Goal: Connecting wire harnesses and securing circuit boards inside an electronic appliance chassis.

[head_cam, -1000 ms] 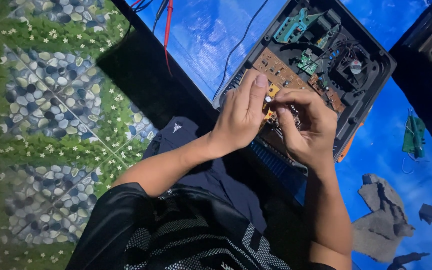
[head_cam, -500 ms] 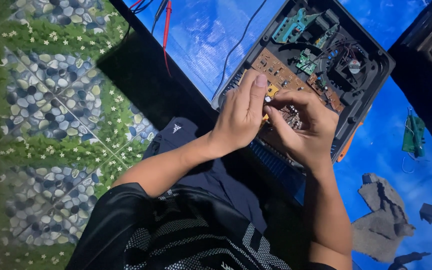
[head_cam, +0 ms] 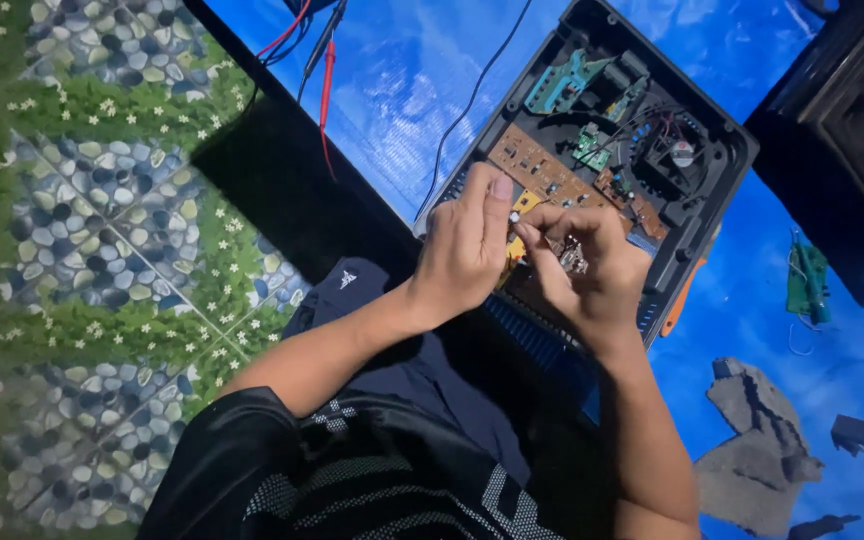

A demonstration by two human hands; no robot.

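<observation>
My left hand and right hand meet fingertip to fingertip, both closed in a pinching grip on a small metal-tipped part — too tiny to make out. It hovers over the brown circuit board inside the opened black casing, which lies on the blue sheet — red probe well apart.

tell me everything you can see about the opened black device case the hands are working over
The black case looks like plastic, lies open and angled on the blue sheet. Inside sit a brown circuit board, a greenish board, a small fan and thin wires. An orange strip shows at its lower right edge. The left hand and right hand cover its near end, pinching a small part I cannot identify.
</observation>
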